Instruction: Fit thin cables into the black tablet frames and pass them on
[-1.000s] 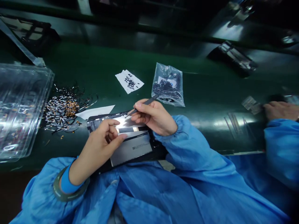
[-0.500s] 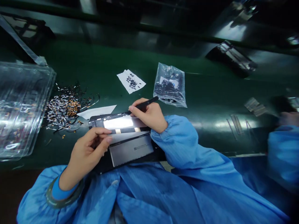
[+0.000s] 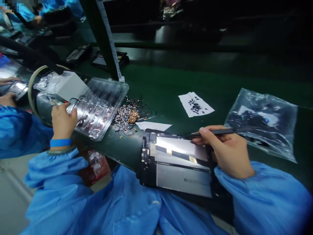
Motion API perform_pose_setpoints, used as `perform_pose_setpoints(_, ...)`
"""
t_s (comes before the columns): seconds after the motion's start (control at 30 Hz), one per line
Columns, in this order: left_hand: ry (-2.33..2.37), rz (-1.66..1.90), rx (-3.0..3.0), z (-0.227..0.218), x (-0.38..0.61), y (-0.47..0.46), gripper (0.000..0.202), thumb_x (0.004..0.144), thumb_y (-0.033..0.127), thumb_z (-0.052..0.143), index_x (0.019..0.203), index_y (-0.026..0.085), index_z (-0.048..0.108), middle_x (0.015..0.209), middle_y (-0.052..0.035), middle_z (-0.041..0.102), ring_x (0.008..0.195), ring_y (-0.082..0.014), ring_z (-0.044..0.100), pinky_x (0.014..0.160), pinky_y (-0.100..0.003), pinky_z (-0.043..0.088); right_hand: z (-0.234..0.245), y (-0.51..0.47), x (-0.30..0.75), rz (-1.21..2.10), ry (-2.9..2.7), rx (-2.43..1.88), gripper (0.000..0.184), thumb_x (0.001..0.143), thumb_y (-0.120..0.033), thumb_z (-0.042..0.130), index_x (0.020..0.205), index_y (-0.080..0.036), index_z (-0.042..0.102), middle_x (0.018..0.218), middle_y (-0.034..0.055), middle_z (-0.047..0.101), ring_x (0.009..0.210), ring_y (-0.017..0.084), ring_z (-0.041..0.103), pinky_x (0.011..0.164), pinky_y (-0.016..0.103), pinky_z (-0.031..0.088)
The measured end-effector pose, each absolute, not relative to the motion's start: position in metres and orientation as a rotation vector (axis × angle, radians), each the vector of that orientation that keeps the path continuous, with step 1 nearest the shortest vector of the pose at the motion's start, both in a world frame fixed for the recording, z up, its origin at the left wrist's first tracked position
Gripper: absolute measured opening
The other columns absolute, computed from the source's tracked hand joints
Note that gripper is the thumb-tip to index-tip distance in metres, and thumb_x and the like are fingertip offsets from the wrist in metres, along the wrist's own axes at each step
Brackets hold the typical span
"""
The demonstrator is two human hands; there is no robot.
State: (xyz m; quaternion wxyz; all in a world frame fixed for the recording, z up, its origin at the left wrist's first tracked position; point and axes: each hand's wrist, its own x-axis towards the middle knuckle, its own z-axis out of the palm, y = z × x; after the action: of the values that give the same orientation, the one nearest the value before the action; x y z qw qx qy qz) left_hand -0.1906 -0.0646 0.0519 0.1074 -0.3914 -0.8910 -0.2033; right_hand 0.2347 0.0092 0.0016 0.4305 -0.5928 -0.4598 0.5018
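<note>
An opened tablet back (image 3: 176, 160), with silvery plates and a dark frame, lies at the near edge of the green bench (image 3: 161, 88) in front of me. My right hand (image 3: 226, 151) rests on its right end, closed on a thin dark tool (image 3: 220, 132) whose tip points left over the tablet's upper edge. My left hand (image 3: 63, 120) is far out to the left, fingers curled on the near corner of a stack of clear plastic trays (image 3: 100, 102).
A heap of small flex parts (image 3: 127, 116) lies beside the trays, with a white slip (image 3: 154, 125) next to it. Further right are a paper with black bits (image 3: 195, 104) and a clear bag of black parts (image 3: 261, 120). A co-worker's blue sleeve (image 3: 14, 130) is at left.
My left hand has left the tablet and reached left to the clear trays. My head has turned left. The right hand stays on the tablet with the tool.
</note>
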Motion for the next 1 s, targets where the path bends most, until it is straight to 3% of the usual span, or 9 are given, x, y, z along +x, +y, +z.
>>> perform_pose_setpoints(0.13,-2.743,-0.534,-1.105,0.042,-0.206,-0.056,0.031,0.085,0.019,0.052,0.108,0.001,0.063,0.088,-0.0116,0.056,0.11,-0.0343,0.051,0.102,-0.057,0.036,-0.001,0.01,0.236,1.23,-1.149,-1.483,0.046,0.052,-0.055,0.085,0.074,-0.018,0.068,0.054,0.0023,0.069,0.05,0.014,0.068,0.052,0.018,0.056)
perform_pose_setpoints(0.3,-2.752,-0.667,-1.141,0.035,-0.21,-0.053,0.013,0.081,0.026,0.061,0.087,0.015,0.064,0.068,0.0002,0.039,0.097,-0.0265,0.052,0.102,-0.046,0.037,0.0,0.01,0.237,1.277,-1.135,-1.423,0.029,0.061,-0.042,0.085,0.071,-0.02,0.069,0.057,0.0037,0.07,0.051,0.015,0.069,0.052,0.02,0.057)
perform_pose_setpoints(0.43,-2.735,-0.851,-1.152,0.033,-0.217,-0.051,0.02,0.074,0.03,0.069,0.064,0.019,0.056,0.062,0.0018,0.034,0.085,-0.0226,0.052,0.096,-0.041,0.041,0.002,0.009,0.237,1.308,-1.118,-1.403,0.017,0.068,-0.031,0.083,0.07,-0.021,0.069,0.057,0.0053,0.069,0.051,0.016,0.068,0.052,0.022,0.056)
perform_pose_setpoints(0.57,-2.582,-1.084,-1.115,0.036,-0.209,-0.05,0.014,0.083,0.021,0.059,0.069,0.018,0.058,0.07,0.0004,0.04,0.103,-0.0227,0.052,0.104,-0.039,0.034,-0.002,0.01,0.237,1.189,-1.098,-1.262,0.013,0.076,-0.029,0.075,0.07,-0.021,0.067,0.058,0.0053,0.069,0.051,0.017,0.066,0.053,0.027,0.055)
perform_pose_setpoints(0.67,-2.513,-1.272,-1.18,0.041,-0.181,-0.052,0.017,0.092,0.025,0.049,0.081,0.018,0.06,0.079,0.0003,0.048,0.113,-0.0199,0.049,0.111,-0.038,0.03,0.0,0.008,0.239,1.045,-1.155,-0.936,0.014,0.08,-0.027,0.066,0.068,-0.021,0.067,0.075,0.0097,0.073,0.068,0.021,0.071,0.064,0.034,0.057)
perform_pose_setpoints(0.77,-2.69,-1.445,-1.515,0.045,-0.128,-0.059,0.031,0.094,0.043,0.046,0.084,0.017,0.062,0.067,0.0018,0.054,0.077,-0.0151,0.059,0.088,-0.037,0.051,0.012,-0.002,0.24,0.826,-1.448,-0.832,0.012,0.083,-0.016,0.059,0.08,-0.022,0.069,0.09,0.0092,0.075,0.075,0.019,0.07,0.065,0.032,0.056)
perform_pose_setpoints(0.87,-2.97,-1.48,-2.064,0.043,-0.062,-0.068,0.039,0.086,0.054,0.055,0.084,0.016,0.065,0.048,0.0055,0.043,0.041,-0.0119,0.046,0.05,-0.034,0.053,0.026,-0.018,0.233,0.536,-1.92,-0.829,0.019,0.086,-0.01,0.057,0.096,-0.021,0.068,0.09,0.0061,0.075,0.075,0.015,0.07,0.065,0.027,0.055)
perform_pose_setpoints(0.93,-3.286,-1.701,-2.53,0.041,-0.023,-0.072,0.04,0.086,0.057,0.055,0.092,0.018,0.062,0.05,0.0074,0.044,0.036,-0.0102,0.044,0.045,-0.032,0.052,0.032,-0.028,0.223,0.379,-2.121,-0.725,0.016,0.087,-0.012,0.059,0.1,-0.018,0.068,0.09,0.0062,0.076,0.082,0.015,0.071,0.072,0.024,0.056)
perform_pose_setpoints(1.0,-3.31,-1.705,-2.886,0.039,0.005,-0.073,0.042,0.086,0.06,0.054,0.081,0.019,0.055,0.05,0.0067,0.047,0.037,-0.0103,0.048,0.044,-0.027,0.049,0.033,-0.034,0.212,0.282,-2.2,-0.641,0.013,0.091,-0.015,0.057,0.098,-0.016,0.068,0.092,0.0063,0.076,0.085,0.014,0.071,0.075,0.023,0.056)
